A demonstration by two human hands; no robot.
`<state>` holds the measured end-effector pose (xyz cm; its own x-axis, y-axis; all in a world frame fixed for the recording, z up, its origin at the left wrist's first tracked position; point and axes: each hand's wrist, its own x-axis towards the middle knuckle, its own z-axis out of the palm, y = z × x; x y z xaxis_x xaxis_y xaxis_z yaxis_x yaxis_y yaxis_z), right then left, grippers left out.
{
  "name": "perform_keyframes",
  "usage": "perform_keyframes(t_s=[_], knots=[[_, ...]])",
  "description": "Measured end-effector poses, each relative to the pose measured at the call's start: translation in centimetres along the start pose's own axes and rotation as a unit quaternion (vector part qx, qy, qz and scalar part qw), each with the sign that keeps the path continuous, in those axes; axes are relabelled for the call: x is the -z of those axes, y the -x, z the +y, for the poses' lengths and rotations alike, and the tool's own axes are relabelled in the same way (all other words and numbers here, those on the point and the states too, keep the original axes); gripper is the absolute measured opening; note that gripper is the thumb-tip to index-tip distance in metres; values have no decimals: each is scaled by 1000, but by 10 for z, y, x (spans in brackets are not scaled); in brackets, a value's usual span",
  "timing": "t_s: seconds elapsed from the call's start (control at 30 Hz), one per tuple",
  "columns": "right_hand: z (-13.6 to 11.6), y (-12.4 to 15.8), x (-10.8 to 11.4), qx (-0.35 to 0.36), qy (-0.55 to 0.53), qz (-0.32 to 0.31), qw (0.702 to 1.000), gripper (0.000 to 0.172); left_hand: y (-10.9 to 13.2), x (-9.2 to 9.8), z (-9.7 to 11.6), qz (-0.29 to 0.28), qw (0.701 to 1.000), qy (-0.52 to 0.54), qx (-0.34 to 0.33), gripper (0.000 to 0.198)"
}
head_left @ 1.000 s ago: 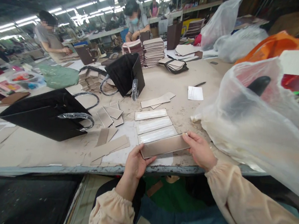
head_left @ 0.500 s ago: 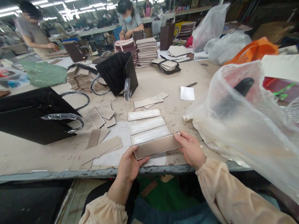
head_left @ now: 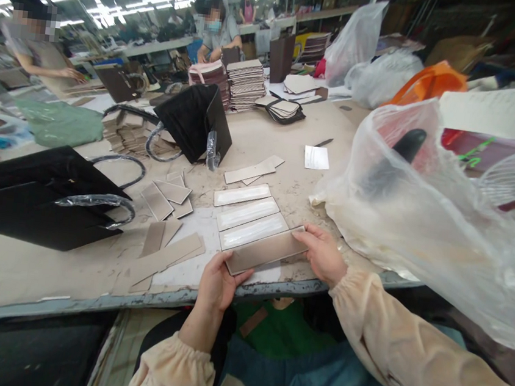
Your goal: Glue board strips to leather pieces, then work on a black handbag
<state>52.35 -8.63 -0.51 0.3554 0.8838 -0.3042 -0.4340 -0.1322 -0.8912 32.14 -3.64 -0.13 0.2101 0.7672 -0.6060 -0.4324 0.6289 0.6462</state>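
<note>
Both ends of the tan strip (head_left: 266, 250) are hidden under the left hand (head_left: 216, 284) and right hand (head_left: 322, 255). A dark shape (head_left: 407, 146), possibly a handle, shows dimly through the clear plastic bag (head_left: 441, 237) (itself cut by the right edge). The white slip (head_left: 316, 157) is too small to read.

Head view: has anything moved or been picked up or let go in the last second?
Nothing was taken hold of or let go. The left hand and right hand hold the tan strip by its ends as before, beside the three glossy strips. Only the camera swung slightly right, shifting the scene left. The black bag has not moved.
</note>
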Motion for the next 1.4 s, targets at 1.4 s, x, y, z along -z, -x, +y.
perform_keyframes(t_s=[1.4], knots=[[1, -2, 2, -36, 19, 33, 999, 12, 2, 4, -2, -59, 998, 4, -19, 11]])
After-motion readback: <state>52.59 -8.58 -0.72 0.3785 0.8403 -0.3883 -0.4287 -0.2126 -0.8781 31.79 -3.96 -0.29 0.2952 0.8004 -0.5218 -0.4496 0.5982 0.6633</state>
